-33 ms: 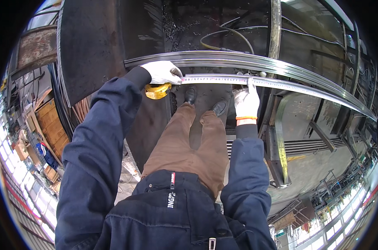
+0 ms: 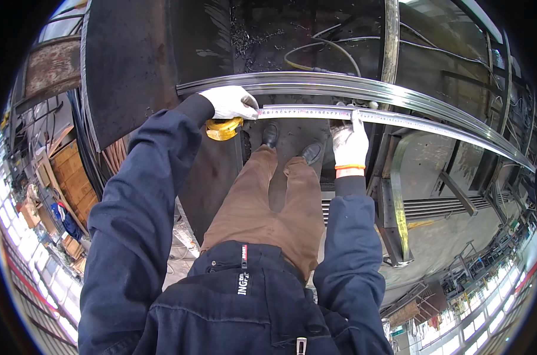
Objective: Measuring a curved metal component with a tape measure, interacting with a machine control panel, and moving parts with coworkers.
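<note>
My left hand (image 2: 231, 103), in a white glove, is closed at the left end of a long metal strip with a tape measure's blade (image 2: 304, 113) stretched along it. The tape measure's yellow case (image 2: 223, 129) hangs just below that hand. Further right, my right hand (image 2: 349, 144), in a white glove with an orange cuff, pinches the blade against the strip, a finger lying across it. The fingers beneath are partly hidden. Blade and strip run on to the right, and I cannot tell where the blade ends.
Several long shiny metal bars (image 2: 315, 83) lie just beyond the strip, curving to the right. A dark steel plate (image 2: 129, 71) stands at the left. A thin hose (image 2: 333, 44) loops beyond the bars. Steel framing with a yellow-edged beam (image 2: 400, 204) is at my right.
</note>
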Motion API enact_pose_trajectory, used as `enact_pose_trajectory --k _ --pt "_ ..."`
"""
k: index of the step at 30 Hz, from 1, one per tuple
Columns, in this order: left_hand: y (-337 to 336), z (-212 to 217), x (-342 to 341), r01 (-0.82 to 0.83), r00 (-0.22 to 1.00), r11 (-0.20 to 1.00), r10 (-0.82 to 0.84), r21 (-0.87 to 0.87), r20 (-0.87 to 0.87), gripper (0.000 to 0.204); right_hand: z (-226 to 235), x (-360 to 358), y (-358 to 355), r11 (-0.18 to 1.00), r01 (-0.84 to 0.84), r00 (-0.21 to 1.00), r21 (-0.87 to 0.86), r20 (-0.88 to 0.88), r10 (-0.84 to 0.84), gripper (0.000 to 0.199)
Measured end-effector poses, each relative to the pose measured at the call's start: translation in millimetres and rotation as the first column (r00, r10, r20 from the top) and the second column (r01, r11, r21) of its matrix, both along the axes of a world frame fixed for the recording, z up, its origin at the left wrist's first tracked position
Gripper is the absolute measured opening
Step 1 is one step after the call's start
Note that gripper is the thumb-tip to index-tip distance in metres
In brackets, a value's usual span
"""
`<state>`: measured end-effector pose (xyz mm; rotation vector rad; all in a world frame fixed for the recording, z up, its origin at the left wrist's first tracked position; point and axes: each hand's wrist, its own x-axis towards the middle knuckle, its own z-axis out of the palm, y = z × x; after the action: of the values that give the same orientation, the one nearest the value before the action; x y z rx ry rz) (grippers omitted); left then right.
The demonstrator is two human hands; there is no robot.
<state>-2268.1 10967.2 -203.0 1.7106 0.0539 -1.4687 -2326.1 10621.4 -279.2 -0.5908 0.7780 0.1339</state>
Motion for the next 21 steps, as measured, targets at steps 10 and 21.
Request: enact_pose_trajectory --k 10,21 --pt "23.8 2.0 -7.7 0.014 0.998 0.999 -0.016 0.044 0.06 0.03 -5.7 1.3 -2.5 1.0 0.004 1.0 0.01 -0.021 -0.004 0.026" --pt "29.2 9.3 -8.5 0.005 0.998 0.998 -0.009 0.062 0.054 0.036 -3.5 1.6 -1.4 1.0 0.018 1.0 0.026 -0.012 -0.018 0.023"
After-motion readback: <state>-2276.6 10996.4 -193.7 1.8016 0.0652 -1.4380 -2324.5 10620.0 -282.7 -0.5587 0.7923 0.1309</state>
